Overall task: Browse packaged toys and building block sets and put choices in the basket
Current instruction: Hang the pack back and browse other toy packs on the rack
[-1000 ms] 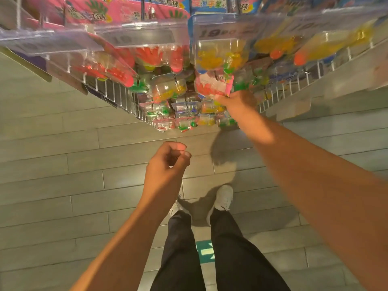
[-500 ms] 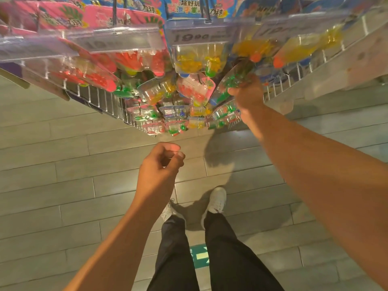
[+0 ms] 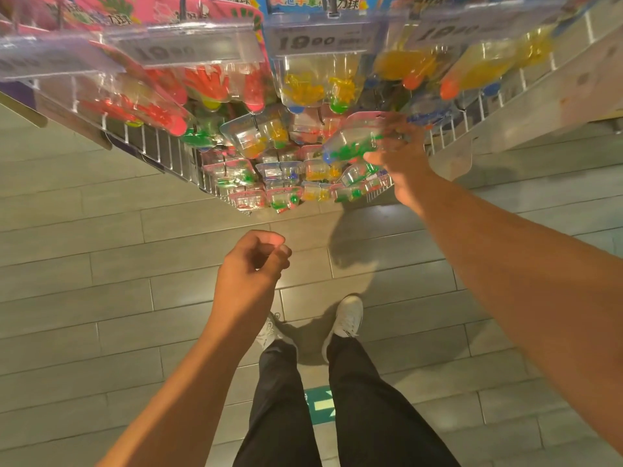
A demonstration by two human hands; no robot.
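The person is browsing — the right hand [image 3: 399, 156] is reaching up to the wire rack [image 3: 161, 153] of hanging blister packs and is closing thumb and fingers round one clear toy pack [image 3: 357, 139] holding green pieces, at the right of the cluster and still among its neighbours. Whether the pack is still on its hook I cannot tell; the hand is blurred. The left hand [image 3: 251, 274] is hanging nearer, over the floor [image 3: 101, 264], fingers loosely curled and holding nothing. No basket is showing. I judge the picking step is under way — the next move is calling for sliding the pack off its hook, clear of the price tags [image 3: 320, 40], and then finding the basket.
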